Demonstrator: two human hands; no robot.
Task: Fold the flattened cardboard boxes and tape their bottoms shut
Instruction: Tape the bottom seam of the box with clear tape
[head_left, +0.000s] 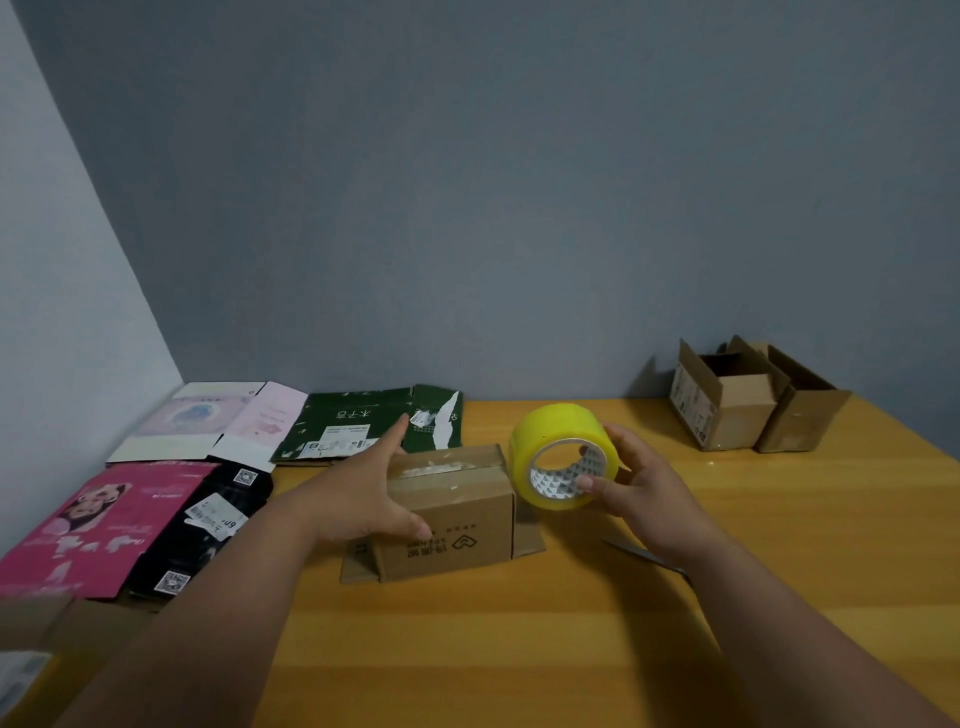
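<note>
Head view: left hand (363, 499) clamps the brown carton (452, 512) bottom-up to steady its flaps; right hand (641, 486) grips the yellow tape roll (563, 457) beside carton, likely for sealing.

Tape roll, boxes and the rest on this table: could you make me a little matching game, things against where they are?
Things:
1. yellow tape roll
2. small brown box
3. two folded boxes
4. flattened boxes

Places:
A. far right of the table
B. under the left hand
C. in the right hand
D. spread along the left side

Pairs: 1-C, 2-B, 3-A, 4-D
</note>
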